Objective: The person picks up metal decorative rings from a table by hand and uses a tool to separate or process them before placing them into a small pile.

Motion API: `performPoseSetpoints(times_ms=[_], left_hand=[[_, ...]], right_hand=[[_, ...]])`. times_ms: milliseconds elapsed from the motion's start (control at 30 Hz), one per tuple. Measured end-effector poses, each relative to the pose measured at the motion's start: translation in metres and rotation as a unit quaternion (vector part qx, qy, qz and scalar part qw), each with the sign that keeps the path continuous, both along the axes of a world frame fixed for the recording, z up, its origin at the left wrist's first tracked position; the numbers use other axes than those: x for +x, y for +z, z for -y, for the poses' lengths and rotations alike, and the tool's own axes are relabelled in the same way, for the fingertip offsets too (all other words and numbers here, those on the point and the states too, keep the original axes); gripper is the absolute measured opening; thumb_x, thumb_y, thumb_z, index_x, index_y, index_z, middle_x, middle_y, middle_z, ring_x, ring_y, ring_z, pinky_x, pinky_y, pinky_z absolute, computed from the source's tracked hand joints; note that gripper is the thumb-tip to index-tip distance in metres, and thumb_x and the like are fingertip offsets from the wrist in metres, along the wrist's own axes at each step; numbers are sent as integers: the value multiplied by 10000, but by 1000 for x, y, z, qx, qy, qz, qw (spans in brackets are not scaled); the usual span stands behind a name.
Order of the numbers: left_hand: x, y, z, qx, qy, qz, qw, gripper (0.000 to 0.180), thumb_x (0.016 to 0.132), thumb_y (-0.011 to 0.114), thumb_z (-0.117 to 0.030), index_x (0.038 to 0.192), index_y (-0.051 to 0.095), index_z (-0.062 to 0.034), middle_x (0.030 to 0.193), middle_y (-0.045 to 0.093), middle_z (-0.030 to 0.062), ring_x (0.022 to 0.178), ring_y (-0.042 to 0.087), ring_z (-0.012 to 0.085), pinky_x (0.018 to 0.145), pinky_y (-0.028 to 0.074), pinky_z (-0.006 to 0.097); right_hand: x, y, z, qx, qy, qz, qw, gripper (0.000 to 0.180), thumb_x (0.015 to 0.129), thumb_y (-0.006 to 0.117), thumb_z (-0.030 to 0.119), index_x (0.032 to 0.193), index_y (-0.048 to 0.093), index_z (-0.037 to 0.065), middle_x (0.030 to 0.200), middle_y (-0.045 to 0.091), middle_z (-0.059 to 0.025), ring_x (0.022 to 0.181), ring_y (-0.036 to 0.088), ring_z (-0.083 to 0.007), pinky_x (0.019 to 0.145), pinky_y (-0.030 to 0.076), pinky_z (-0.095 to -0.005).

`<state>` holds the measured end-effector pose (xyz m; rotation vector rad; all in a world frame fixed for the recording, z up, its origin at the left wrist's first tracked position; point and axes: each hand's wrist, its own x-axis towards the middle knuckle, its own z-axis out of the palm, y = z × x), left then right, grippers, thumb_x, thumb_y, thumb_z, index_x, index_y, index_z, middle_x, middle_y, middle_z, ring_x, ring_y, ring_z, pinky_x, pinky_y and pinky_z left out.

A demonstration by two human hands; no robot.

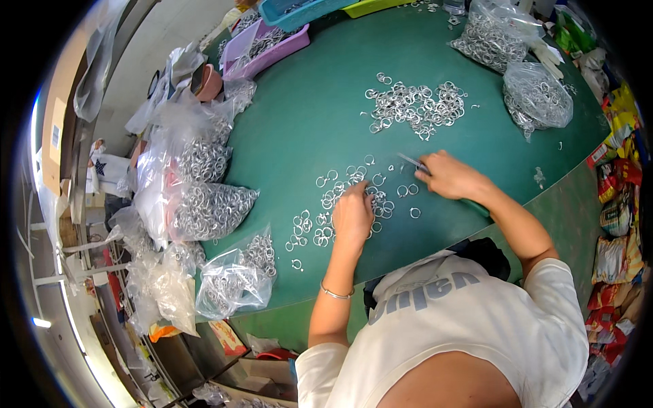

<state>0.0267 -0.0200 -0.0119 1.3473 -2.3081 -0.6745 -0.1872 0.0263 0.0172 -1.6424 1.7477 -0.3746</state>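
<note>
My left hand point(353, 216) is bent over a scattered group of small silvery metal rings point(328, 202) on the green table point(306, 95). Its fingers are curled down among the rings, and whatever they pinch is hidden. To its right, my right hand point(450, 175) is closed around a slim tool with a grey blade point(411, 162) and a dark grip. The blade points up and left, above the bare green surface; its exact kind is unclear. A few single rings point(415, 213) lie between the two hands. Farther off is a larger heap of similar rings point(415, 105).
Clear plastic bags full of rings point(212, 211) line the left edge, with more bags point(537, 95) at the far right. A purple basin point(297, 42) and a blue basin point(272, 15) stand at the back. Colourful packages point(615, 194) are stacked beyond the right edge.
</note>
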Motion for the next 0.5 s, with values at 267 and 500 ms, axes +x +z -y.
performPoseSetpoints(times_ms=[267, 500], left_hand=[[-83, 1, 76, -98, -57, -12, 993, 618, 682, 688, -92, 1236, 415, -53, 1252, 367, 182, 1118, 390, 354, 860, 372, 435], [-112, -21, 92, -89, -140, 22, 986, 625, 687, 663, -60, 1253, 397, -82, 1289, 331, 168, 1188, 323, 339, 905, 294, 500]], right_hand=[[-61, -17, 48, -195, -185, -196, 943, 347, 750, 642, 200, 1038, 547, 31, 1184, 458, -182, 855, 576, -364, 716, 470, -450], [-92, -19, 53, -122, -42, -107, 986, 276, 700, 685, 203, 894, 591, 31, 991, 539, -129, 858, 564, -319, 734, 443, -419]])
